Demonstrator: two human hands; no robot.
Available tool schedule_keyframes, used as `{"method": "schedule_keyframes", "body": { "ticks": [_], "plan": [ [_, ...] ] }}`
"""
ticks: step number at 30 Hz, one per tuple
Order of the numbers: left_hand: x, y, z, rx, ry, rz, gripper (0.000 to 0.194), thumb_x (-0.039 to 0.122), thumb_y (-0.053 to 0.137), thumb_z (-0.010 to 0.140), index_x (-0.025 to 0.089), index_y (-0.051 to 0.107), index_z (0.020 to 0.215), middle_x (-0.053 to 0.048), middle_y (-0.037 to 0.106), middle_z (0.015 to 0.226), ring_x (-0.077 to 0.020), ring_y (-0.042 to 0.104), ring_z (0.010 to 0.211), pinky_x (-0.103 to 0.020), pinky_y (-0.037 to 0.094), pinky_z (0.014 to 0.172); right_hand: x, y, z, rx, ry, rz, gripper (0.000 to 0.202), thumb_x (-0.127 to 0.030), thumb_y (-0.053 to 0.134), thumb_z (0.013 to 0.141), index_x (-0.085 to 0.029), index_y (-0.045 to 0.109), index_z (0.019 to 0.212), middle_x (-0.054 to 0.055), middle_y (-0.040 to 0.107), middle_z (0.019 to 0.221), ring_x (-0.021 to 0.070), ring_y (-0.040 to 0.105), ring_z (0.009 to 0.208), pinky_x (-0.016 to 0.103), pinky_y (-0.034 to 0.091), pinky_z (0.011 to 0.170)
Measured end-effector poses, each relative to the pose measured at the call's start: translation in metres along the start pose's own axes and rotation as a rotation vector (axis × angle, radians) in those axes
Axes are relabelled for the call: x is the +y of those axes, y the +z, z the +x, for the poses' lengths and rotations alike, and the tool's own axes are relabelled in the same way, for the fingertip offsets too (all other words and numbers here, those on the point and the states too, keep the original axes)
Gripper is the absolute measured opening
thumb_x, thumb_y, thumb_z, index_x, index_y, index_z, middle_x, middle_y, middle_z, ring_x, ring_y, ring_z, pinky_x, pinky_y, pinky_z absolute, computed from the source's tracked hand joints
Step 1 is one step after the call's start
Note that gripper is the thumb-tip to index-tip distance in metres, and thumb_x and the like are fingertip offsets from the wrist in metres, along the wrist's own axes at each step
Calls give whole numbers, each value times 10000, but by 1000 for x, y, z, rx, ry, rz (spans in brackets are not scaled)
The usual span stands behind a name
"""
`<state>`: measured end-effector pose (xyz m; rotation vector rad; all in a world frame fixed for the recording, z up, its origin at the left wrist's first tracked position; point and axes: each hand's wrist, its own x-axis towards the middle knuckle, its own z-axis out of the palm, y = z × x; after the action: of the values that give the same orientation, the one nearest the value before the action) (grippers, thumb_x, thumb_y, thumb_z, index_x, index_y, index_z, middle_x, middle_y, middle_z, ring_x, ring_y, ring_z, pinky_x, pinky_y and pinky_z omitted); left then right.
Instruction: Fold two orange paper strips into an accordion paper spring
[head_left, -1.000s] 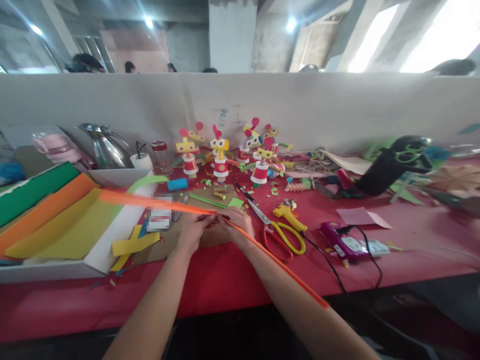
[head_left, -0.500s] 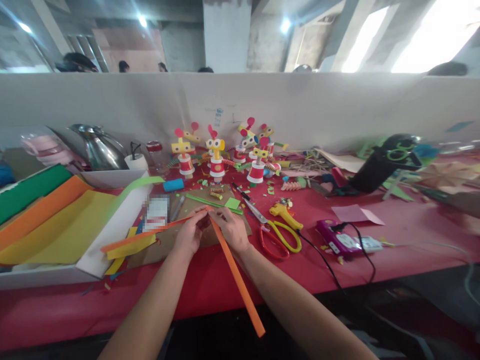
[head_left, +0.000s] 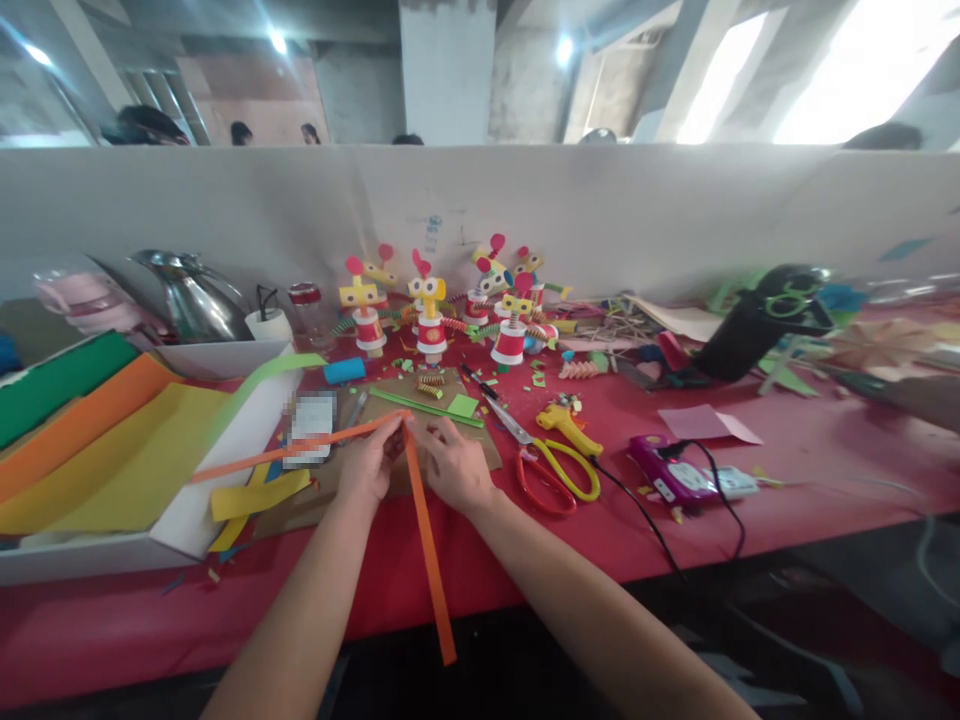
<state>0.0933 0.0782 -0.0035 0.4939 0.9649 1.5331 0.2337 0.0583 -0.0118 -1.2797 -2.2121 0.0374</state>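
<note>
Two long arms of orange paper strip (head_left: 428, 540) meet at a corner in front of me, one running left over the cardboard, the other hanging down past the table edge. My left hand (head_left: 370, 468) pinches the strips close to that corner. At the corner's other side is my right hand (head_left: 456, 467), its fingers curled in against the paper; its fingertips are partly hidden. Under both hands lies a brown cardboard sheet (head_left: 484, 445) with thin green paper strips (head_left: 431, 408) and a small green paper square (head_left: 463, 405) on it.
Red-and-yellow-handled scissors (head_left: 546, 478), a yellow glue gun (head_left: 568, 430) and a purple power strip (head_left: 673, 473) lie to the right. Several paper-cup figures (head_left: 430, 335) stand behind. A white box (head_left: 217, 480) of coloured paper sits left, beside yellow paper strips (head_left: 259, 495).
The hanging strip arm has swung left and now points more nearly straight down. The left arm of the strip has risen slightly off the yellow paper. My right fingers have shifted a little.
</note>
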Motion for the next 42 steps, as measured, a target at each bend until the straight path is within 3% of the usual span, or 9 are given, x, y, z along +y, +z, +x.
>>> {"method": "schedule_keyframes", "body": {
  "ticks": [8, 15, 18, 24, 30, 33, 36, 39, 42],
  "plan": [
    [9, 7, -3, -7, -200, -82, 114, 41, 629, 738, 110, 696, 798, -36, 726, 702, -101, 669, 614, -165, 520, 570, 10, 11, 2, 200, 102, 266, 497, -106, 429, 837, -262, 514, 1301, 54, 583, 1029, 150, 609, 828, 228, 497, 751],
    [10, 4, 0, -43, -234, -59, 151, 34, 559, 801, 97, 696, 813, -60, 725, 719, -113, 680, 619, -168, 541, 572, 12, -9, 7, 119, 135, 215, 419, -92, 447, 805, -225, 618, 1163, 58, 612, 977, 165, 593, 827, 243, 480, 767],
    [8, 1, 3, -63, -221, -60, 162, 26, 545, 809, 87, 693, 828, -77, 727, 737, -123, 689, 646, -171, 555, 586, 34, -42, 4, 59, 187, 29, 398, -95, 499, 752, -193, 637, 1113, 91, 625, 1019, 227, 548, 983, 330, 437, 887],
    [5, 4, 1, -90, -257, -75, 173, 6, 531, 810, 71, 689, 836, -103, 729, 766, -139, 698, 669, -187, 573, 609, 107, -97, -25, -160, 813, -321, 385, -244, 581, 728, -139, 604, 1097, 193, 552, 1168, 371, 488, 1072, 475, 443, 781],
    [4, 4, 0, -92, -240, -134, 167, -5, 559, 785, 90, 695, 807, -76, 724, 737, -139, 693, 660, -197, 577, 606, 141, -96, -27, -291, 806, -314, 325, -176, 584, 697, -101, 635, 1008, 185, 650, 978, 285, 621, 913, 316, 451, 703],
    [5, 4, 0, -79, -251, -144, 167, -5, 557, 786, 88, 695, 801, -77, 721, 729, -141, 691, 664, -199, 576, 604, 138, -101, -25, -259, 787, -334, 274, -149, 534, 711, -101, 647, 956, 184, 657, 952, 273, 634, 867, 307, 442, 677],
    [5, 4, -1, -80, -264, -141, 182, -7, 540, 796, 85, 695, 818, -72, 720, 720, -126, 680, 631, -188, 565, 579, 122, -106, -28, -37, 725, -290, 266, -166, 519, 731, -107, 618, 970, 172, 647, 958, 258, 624, 842, 306, 432, 674],
    [4, 4, -1, -76, -252, -142, 187, -5, 530, 806, 88, 692, 810, -60, 715, 702, -104, 659, 584, -178, 551, 556, 87, -103, -33, 118, 624, 147, 173, -306, 552, 776, -166, 578, 874, 53, 630, 733, 185, 587, 648, 258, 401, 556],
    [3, 2, -1, -100, -252, -145, 185, 4, 523, 815, 81, 691, 820, -60, 712, 699, -99, 652, 579, -178, 545, 559, 44, -94, -36, 79, 550, 726, 327, -514, 491, 830, -188, 520, 832, -32, 525, 532, 126, 492, 464, 228, 361, 456]
  ]
}}
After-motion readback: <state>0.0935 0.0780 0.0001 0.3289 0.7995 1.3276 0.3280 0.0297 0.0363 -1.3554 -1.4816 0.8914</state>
